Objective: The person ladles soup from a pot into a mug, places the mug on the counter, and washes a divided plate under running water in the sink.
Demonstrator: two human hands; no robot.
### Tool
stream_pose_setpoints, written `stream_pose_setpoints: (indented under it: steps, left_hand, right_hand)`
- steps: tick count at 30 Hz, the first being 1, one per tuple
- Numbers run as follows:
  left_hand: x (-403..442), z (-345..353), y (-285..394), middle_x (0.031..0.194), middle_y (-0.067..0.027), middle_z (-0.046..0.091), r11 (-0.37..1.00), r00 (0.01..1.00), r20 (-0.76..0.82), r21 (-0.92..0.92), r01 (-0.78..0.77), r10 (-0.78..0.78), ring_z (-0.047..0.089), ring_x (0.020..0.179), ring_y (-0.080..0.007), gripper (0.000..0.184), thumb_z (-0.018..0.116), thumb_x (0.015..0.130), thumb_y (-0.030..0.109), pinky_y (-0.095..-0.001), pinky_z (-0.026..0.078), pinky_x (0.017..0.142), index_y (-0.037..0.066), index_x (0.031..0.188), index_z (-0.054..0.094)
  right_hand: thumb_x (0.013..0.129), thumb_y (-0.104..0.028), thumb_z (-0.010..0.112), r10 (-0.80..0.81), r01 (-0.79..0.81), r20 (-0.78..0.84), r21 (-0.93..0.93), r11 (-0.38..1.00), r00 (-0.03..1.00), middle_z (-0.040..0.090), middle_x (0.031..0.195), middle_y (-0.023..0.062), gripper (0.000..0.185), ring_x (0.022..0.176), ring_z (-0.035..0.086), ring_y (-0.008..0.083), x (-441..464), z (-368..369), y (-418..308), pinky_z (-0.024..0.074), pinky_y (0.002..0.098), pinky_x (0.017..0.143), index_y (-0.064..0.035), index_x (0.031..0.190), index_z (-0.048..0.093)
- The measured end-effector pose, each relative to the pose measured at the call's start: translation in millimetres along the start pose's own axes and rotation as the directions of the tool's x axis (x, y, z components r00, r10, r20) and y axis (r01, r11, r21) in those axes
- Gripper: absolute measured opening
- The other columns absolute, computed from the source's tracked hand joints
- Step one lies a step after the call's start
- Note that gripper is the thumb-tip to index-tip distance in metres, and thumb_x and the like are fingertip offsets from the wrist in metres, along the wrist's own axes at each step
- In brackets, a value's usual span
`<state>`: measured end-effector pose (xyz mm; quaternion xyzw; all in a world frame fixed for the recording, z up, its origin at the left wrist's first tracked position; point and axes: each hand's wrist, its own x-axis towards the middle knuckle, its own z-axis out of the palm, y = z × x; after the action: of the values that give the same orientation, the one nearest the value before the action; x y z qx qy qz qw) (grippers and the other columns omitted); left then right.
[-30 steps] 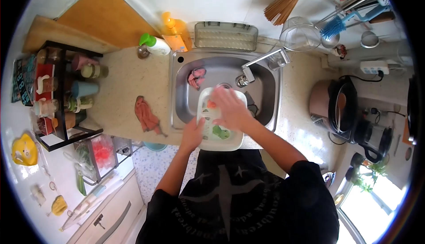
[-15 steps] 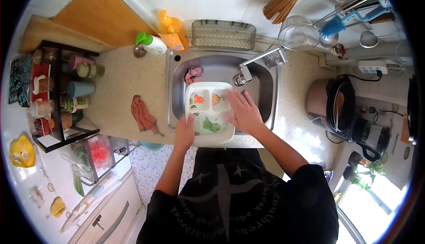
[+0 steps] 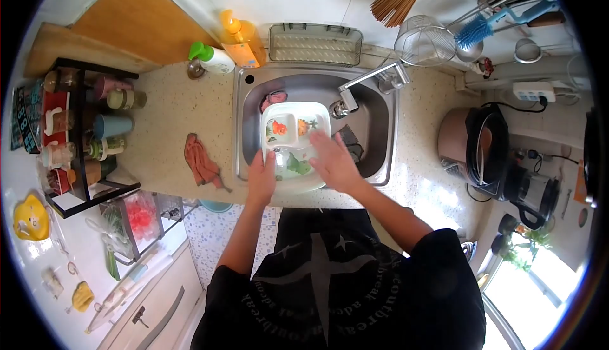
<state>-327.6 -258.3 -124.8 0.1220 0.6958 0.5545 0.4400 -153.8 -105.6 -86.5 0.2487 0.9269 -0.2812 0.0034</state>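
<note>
A white divided plate [image 3: 309, 107] with cartoon animal pictures is held over the front of the steel sink [image 3: 377, 105]. My left hand [image 3: 261, 173] grips its left edge, thumb on the upper side. Fingers stretched out, my right hand [image 3: 336, 165] lies over the plate's right half and covers part of the green animal picture; it is slightly blurred. Whether the right palm presses on the surface, I cannot tell. The faucet [image 3: 343, 104] is just beyond the plate. A pink cloth [image 3: 274, 100] and a dark grey cloth [image 3: 353, 143] lie in the sink.
A reddish cloth [image 3: 203, 161] lies on the left counter. Behind it stand a green-topped bottle [image 3: 219, 61] and an orange pump bottle [image 3: 246, 44]. A spice rack [image 3: 81, 137] is at far left. A rice cooker [image 3: 472, 144] sits on the right, below hanging utensils [image 3: 477, 36].
My right hand has slid left and down across the plate, so the dark grey cloth now shows. The plate has shifted slightly up and left, still in my left hand.
</note>
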Motion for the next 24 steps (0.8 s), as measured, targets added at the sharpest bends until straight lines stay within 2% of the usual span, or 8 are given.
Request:
stream_pose_setpoints:
  steps: [2, 5, 9, 14, 18, 19, 22, 24]
  left_hand:
    - [-4, 12, -9, 0.119, -0.0092, 0.065, 0.989, 0.999, -0.021, -0.147, 0.033, -0.037, 0.059, 0.106, -0.0137, 0.036, 0.049, 0.108, 0.028, -0.0312, 0.048, 0.093, 0.002, 0.132, 0.056]
    - [-12, 33, -6, 0.137, -0.0101, 0.055, 0.905, 0.989, -0.039, -0.41, 0.113, -0.141, 0.057, 0.118, -0.0177, 0.04, 0.046, 0.109, 0.028, -0.0333, 0.047, 0.1, 0.005, 0.142, 0.045]
    - [-9, 35, 0, 0.139, -0.0111, 0.054, 0.812, 0.976, -0.091, -0.573, 0.111, -0.197, 0.058, 0.121, -0.0223, 0.045, 0.043, 0.11, 0.031, -0.0385, 0.049, 0.102, 0.007, 0.148, 0.037]
    - [-16, 34, 7, 0.139, -0.0118, 0.054, 0.8, 0.969, -0.053, -0.577, 0.167, -0.241, 0.058, 0.125, -0.0246, 0.045, 0.043, 0.11, 0.032, -0.0405, 0.05, 0.104, 0.008, 0.147, 0.037]
    - [-18, 40, 3, 0.139, -0.011, 0.053, 0.747, 0.978, -0.028, -0.65, 0.141, -0.209, 0.057, 0.12, -0.0229, 0.047, 0.044, 0.109, 0.034, -0.0383, 0.051, 0.099, 0.009, 0.148, 0.034]
    - [-17, 39, -3, 0.139, -0.0111, 0.053, 0.75, 0.975, -0.026, -0.643, 0.152, -0.22, 0.057, 0.121, -0.0232, 0.047, 0.044, 0.109, 0.034, -0.0387, 0.051, 0.1, 0.009, 0.148, 0.034]
    - [-16, 34, -6, 0.139, -0.0114, 0.054, 0.744, 0.964, -0.04, -0.644, 0.177, -0.263, 0.057, 0.123, -0.0251, 0.048, 0.043, 0.109, 0.036, -0.041, 0.051, 0.101, 0.01, 0.148, 0.034]
    - [-20, 33, 1, 0.139, -0.0116, 0.055, 0.716, 0.949, -0.069, -0.674, 0.183, -0.307, 0.058, 0.124, -0.0274, 0.048, 0.043, 0.109, 0.036, -0.0438, 0.051, 0.102, 0.01, 0.149, 0.035]
  right_hand:
    - [0.101, -0.04, 0.049, 0.062, -0.049, -0.07, 0.174, 0.984, 0.996, 0.04, 0.156, 0.0153, 0.06, 0.15, 0.031, 0.028, 1, 16, -19, 0.02, 0.0538, 0.122, -0.0011, 0.147, 0.044]
    - [0.101, -0.042, 0.047, -0.041, 0.041, -0.01, 0.069, 0.997, 0.999, 0.038, 0.158, 0.0163, 0.062, 0.149, 0.032, 0.0288, -6, 23, -55, 0.0204, 0.0532, 0.122, -0.0011, 0.147, 0.044]
    - [0.098, -0.053, 0.048, -0.065, 0.074, 0.083, -0.108, 0.991, 0.994, 0.037, 0.16, 0.0132, 0.071, 0.15, 0.031, 0.0243, -18, 14, -67, 0.0201, 0.0513, 0.122, -0.0026, 0.148, 0.045]
    - [0.093, -0.059, 0.054, 0.001, -0.007, -0.021, -0.321, 0.947, 1.0, 0.037, 0.16, 0.0114, 0.08, 0.15, 0.032, 0.0224, -10, -3, -12, 0.0227, 0.0511, 0.122, -0.0014, 0.149, 0.044]
    - [0.098, -0.048, 0.053, -0.121, 0.119, 0.132, 0.026, 0.993, 0.984, 0.041, 0.157, 0.0167, 0.068, 0.148, 0.034, 0.0275, -12, 6, -40, 0.0228, 0.0508, 0.122, 0.0017, 0.144, 0.048]
    - [0.098, -0.042, 0.053, -0.271, 0.267, 0.102, 0.049, 0.962, 0.957, 0.043, 0.154, 0.0177, 0.061, 0.147, 0.036, 0.0288, -16, 20, -51, 0.0232, 0.0502, 0.122, 0.0017, 0.142, 0.05]
    - [0.098, -0.041, 0.054, -0.203, 0.185, 0.07, 0.2, 0.962, 0.977, 0.046, 0.153, 0.0153, 0.059, 0.146, 0.037, 0.0274, -25, 20, -63, 0.0226, 0.0506, 0.122, 0.0, 0.141, 0.053]
    - [0.098, -0.041, 0.054, -0.196, 0.196, 0.095, 0.007, 0.981, 0.976, 0.048, 0.152, 0.0119, 0.057, 0.145, 0.04, 0.0251, -28, 10, -46, 0.0225, 0.0507, 0.122, -0.0017, 0.139, 0.055]
